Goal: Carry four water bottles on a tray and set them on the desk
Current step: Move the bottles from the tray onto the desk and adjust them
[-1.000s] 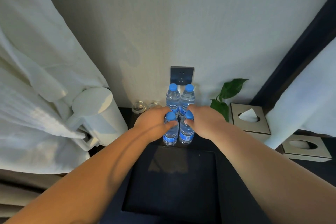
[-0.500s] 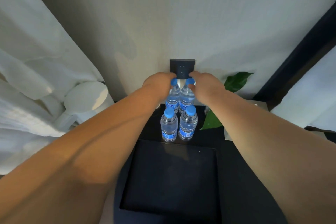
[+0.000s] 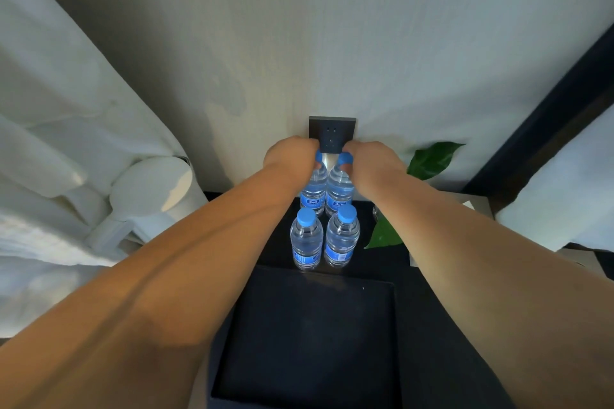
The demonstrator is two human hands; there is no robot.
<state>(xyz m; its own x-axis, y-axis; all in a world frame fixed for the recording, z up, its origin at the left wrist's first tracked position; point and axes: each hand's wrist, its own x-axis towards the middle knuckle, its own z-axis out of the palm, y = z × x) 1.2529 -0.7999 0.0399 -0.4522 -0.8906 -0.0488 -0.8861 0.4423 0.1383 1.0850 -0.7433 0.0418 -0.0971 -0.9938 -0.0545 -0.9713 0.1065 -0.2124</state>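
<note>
Evidently little is left to do: all four clear plastic water bottles with blue caps are off the flat, dark, square tray [image 3: 309, 335], whose floor lies bare toward the near edge of the dark desk [image 3: 418, 315]. The front-left bottle [image 3: 306, 239] and front-right bottle [image 3: 342, 237] stand upright and free, side by side just beyond the tray's far rim. Behind them, toward the desk's back edge at the wall, are the back-left bottle [image 3: 314, 196] and back-right bottle [image 3: 339, 194]. Whether their bases rest on the desk is hidden by the front pair. The left hand [image 3: 289, 156] is curled round the back-left bottle's cap and neck, and the right hand [image 3: 372, 159] grips the back-right bottle likewise — both grips closed. By my reading, only setting down and releasing remain. A dark socket plate [image 3: 332, 131] sits on the wall just above the knuckles.
</note>
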